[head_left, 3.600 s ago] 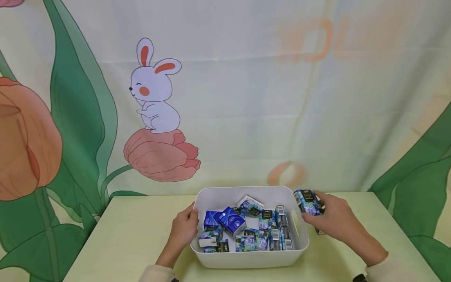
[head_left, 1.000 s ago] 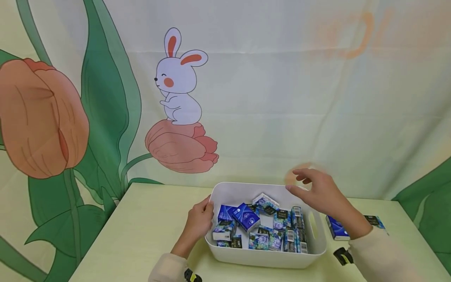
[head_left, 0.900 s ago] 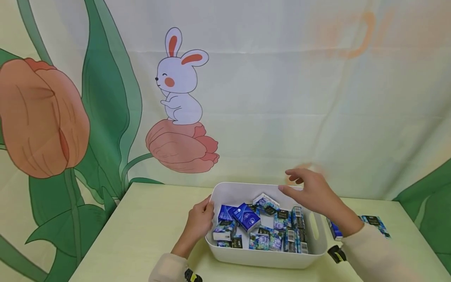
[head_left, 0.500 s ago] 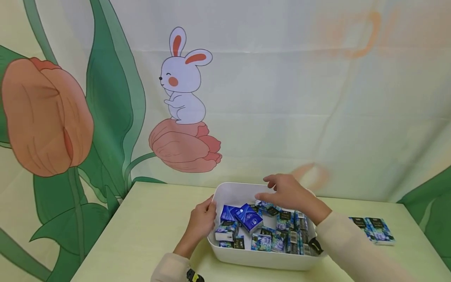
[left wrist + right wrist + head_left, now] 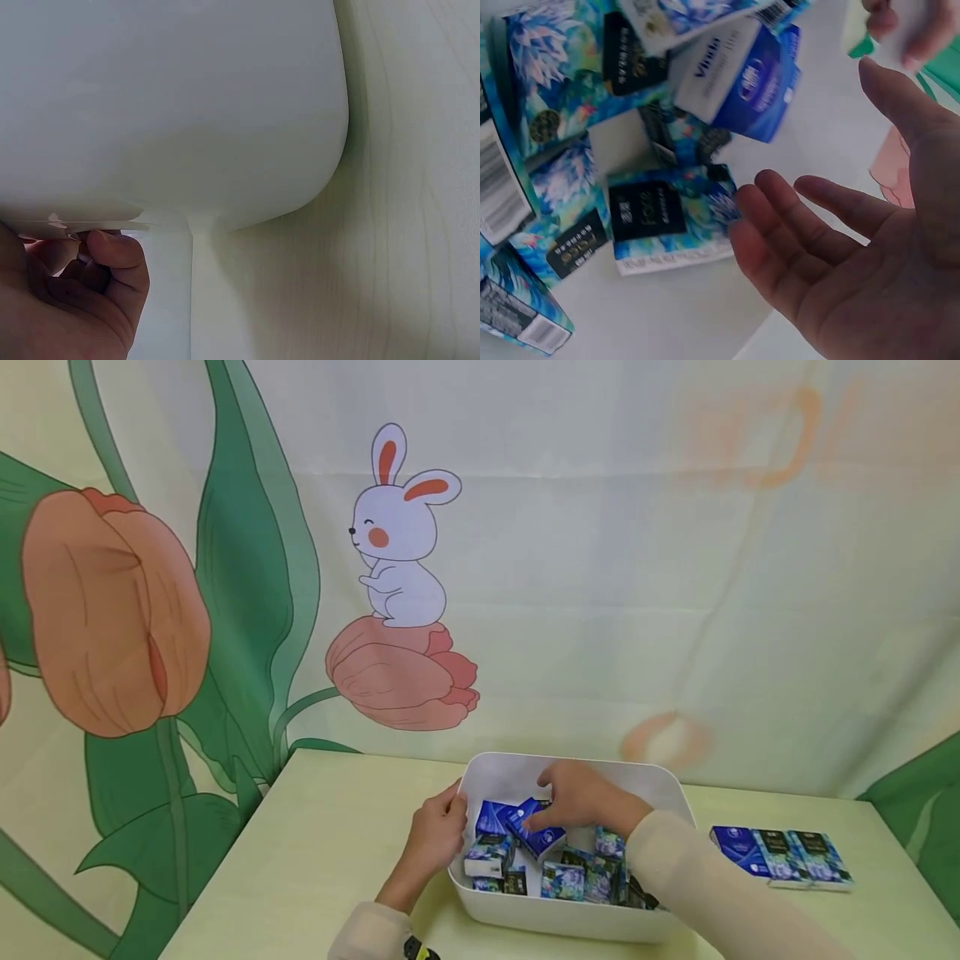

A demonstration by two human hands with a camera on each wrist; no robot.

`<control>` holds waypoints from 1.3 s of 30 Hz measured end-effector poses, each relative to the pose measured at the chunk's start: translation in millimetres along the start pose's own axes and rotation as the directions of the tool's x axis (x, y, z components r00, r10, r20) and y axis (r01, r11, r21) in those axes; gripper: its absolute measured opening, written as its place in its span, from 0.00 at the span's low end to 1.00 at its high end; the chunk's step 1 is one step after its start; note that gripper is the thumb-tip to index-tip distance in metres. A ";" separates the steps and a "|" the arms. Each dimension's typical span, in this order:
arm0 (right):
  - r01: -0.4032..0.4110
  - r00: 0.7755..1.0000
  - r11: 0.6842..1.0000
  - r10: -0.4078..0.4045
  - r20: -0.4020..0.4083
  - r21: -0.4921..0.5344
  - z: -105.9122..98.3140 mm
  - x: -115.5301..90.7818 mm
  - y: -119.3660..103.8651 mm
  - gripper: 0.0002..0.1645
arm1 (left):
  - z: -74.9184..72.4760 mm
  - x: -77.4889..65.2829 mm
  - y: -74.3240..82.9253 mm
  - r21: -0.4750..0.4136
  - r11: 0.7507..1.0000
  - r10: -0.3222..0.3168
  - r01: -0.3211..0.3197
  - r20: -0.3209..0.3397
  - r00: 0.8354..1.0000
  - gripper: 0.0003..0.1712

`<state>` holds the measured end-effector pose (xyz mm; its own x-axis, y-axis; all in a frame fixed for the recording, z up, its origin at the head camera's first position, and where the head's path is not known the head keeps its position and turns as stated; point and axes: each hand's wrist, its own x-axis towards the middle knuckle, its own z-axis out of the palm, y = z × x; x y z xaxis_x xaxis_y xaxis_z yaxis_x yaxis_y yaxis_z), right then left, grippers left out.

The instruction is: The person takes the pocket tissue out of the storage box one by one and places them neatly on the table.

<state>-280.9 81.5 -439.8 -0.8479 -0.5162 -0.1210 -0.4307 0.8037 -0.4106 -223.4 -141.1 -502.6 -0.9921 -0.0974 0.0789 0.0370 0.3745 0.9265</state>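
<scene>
The left hand [image 5: 435, 828] is gripping the bin [image 5: 555, 922] at left. The right hand [image 5: 583, 796], loosely spread, is hovering over a blue pack [image 5: 550, 843].

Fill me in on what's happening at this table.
A person's left hand grips the end of a rectangular white plastic bin, while the right hand is inside it, over a blue rectangular packet. Floral-printed blue-green packets lie around that one. On the pale wooden table, right of the bin, three packets form a row: one blue, two floral.

Rabbit-and-tulip backdrop [image 5: 570, 568] behind pale wood-grain table [image 5: 322, 843]
</scene>
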 end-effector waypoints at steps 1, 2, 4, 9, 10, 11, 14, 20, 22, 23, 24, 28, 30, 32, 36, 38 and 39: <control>-0.009 1.000 1.000 0.009 0.005 -0.009 2.4 0.5 0.2 0.45 | 0.8 0.0 0.2 0.001 1.000 0.002 -0.002 0.001 1.000 0.24; -0.014 1.000 1.000 0.015 0.010 -0.016 4.2 0.6 0.0 0.45 | 1.5 0.0 0.3 0.004 1.000 0.005 -0.005 0.001 1.000 0.24; -0.033 0.999 0.999 0.033 0.019 -0.035 7.7 0.6 -0.8 0.47 | 2.6 0.2 0.9 0.004 1.000 0.010 -0.010 0.000 1.000 0.24; -0.069 0.994 0.989 0.079 0.074 -0.129 17.8 0.6 -5.0 0.42 | 4.2 0.1 1.9 0.005 1.000 0.016 -0.016 0.000 1.000 0.24; -0.073 0.992 0.987 0.086 0.088 -0.141 20.2 0.8 -5.7 0.40 | 4.4 0.0 2.1 0.005 1.000 0.018 -0.018 0.001 1.000 0.24; -0.077 0.991 0.985 0.093 0.101 -0.152 22.3 0.9 -6.4 0.38 | 4.8 -0.2 2.2 0.004 1.000 0.020 -0.020 0.001 1.000 0.24; -0.099 0.986 0.984 0.118 0.119 -0.150 27.8 1.1 -7.4 0.34 | 6.0 -1.0 2.8 0.002 1.000 0.024 -0.024 0.006 1.000 0.24; -0.125 0.985 0.976 0.143 0.092 -0.176 25.9 0.6 -6.4 0.30 | 8.0 -2.1 4.0 0.003 1.000 0.020 -0.020 0.011 1.000 0.24; -0.118 0.988 0.975 0.134 0.077 -0.188 20.8 -1.1 -6.8 0.29 | 8.0 -1.9 4.8 0.005 1.000 0.018 -0.018 0.006 1.000 0.24; -0.111 0.990 0.975 0.125 0.064 -0.193 17.8 -2.2 -6.7 0.29 | 7.9 -1.7 5.2 0.004 1.000 0.019 -0.019 0.005 1.000 0.24; -0.105 0.992 0.975 0.118 0.054 -0.198 14.5 -3.8 -6.5 0.28 | 7.8 -1.5 5.5 0.002 1.000 0.016 -0.016 0.007 1.000 0.24; -0.072 0.997 0.982 0.077 0.019 -0.177 0.5 -13.6 -4.0 0.28 | 7.7 0.2 4.4 0.012 1.000 0.010 -0.010 0.000 1.000 0.24; -0.068 0.997 0.986 0.071 0.012 -0.155 -6.4 -19.3 -2.6 0.26 | 7.4 0.7 3.2 0.018 1.000 0.004 -0.004 -0.005 1.000 0.24; -0.068 0.998 0.989 0.069 0.005 -0.134 -14.1 -25.9 -1.1 0.25 | 6.6 1.0 2.4 0.017 1.000 -0.001 0.001 -0.008 1.000 0.24; -0.079 0.997 0.992 0.077 -0.022 -0.100 -30.1 -42.0 6.1 0.28 | 4.5 1.4 1.2 0.010 1.000 -0.005 0.005 -0.007 1.000 0.24; -0.082 0.996 0.993 0.079 -0.038 -0.088 -37.6 -50.5 12.1 0.31 | 3.3 1.7 0.7 0.011 1.000 -0.005 0.005 -0.010 1.000 0.25; -0.082 0.996 0.993 0.078 -0.046 -0.083 -41.2 -54.6 15.9 0.34 | 2.7 1.6 0.6 0.011 1.000 -0.007 0.008 -0.012 1.000 0.25</control>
<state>-254.2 134.7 -402.5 -0.8924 -0.4374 -0.1109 -0.3840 0.8651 -0.3227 -225.3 -138.5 -502.9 -0.9909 -0.1111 0.0764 0.0281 0.3841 0.9229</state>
